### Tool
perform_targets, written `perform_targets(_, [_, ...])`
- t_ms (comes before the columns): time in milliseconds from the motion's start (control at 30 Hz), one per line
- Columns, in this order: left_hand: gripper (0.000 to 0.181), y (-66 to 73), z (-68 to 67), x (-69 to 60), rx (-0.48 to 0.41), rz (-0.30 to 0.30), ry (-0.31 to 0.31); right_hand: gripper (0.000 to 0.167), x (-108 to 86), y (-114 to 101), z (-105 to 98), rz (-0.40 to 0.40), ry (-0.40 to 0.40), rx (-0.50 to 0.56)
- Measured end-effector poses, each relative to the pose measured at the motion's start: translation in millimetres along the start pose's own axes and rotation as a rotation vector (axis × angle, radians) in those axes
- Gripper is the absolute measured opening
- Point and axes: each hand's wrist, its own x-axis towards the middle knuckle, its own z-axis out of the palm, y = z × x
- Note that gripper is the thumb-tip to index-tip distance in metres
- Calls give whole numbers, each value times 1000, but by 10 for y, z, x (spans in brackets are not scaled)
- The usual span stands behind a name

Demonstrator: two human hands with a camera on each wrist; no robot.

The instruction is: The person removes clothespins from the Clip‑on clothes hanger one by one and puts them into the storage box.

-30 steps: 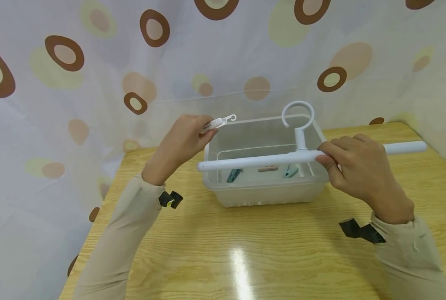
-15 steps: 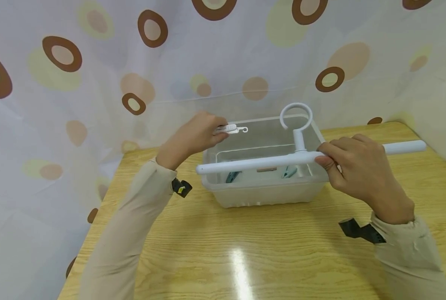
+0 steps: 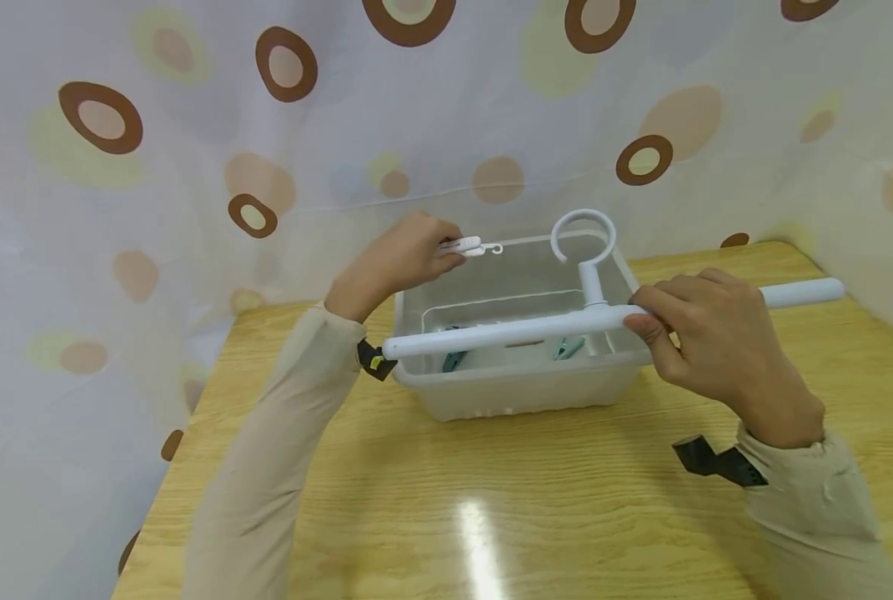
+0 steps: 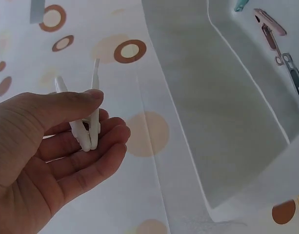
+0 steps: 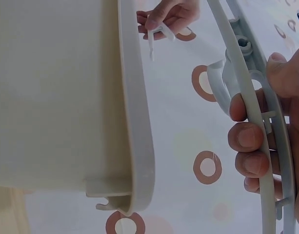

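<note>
A white plastic clothespin (image 3: 470, 247) with a small hook at its end is pinched between the thumb and fingers of my left hand (image 3: 404, 257), above the back left of a plastic bin. In the left wrist view the legs of the clothespin (image 4: 94, 129) spread apart in a V. My right hand (image 3: 716, 337) grips a white clothes hanger (image 3: 491, 335) just right of its round hook. The hanger bar stretches level across the bin's front. The right wrist view shows my right fingers (image 5: 247, 136) curled round the hanger's ribbed underside.
The translucent bin (image 3: 529, 392) stands on a wooden table (image 3: 386, 500). In it lie teal clothespins (image 3: 569, 347) and a brownish one (image 3: 524, 343), partly hidden by the hanger bar. A patterned cloth (image 3: 326, 167) hangs behind.
My left hand has carried the clothespin rightward to the bin's back left edge, and slightly up in the last half second. The right hand and hanger stay nearly still; the head view shifts a little.
</note>
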Motion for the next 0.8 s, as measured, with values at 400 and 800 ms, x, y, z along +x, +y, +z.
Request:
perform_targets(400, [11,-87,118,245,-61,35,56,53,-27,29,-43,12,-6,-13])
perform_targets(800, [14,-141,242,317,-67,12,39,53,-25,33,-68,2,-2,-16])
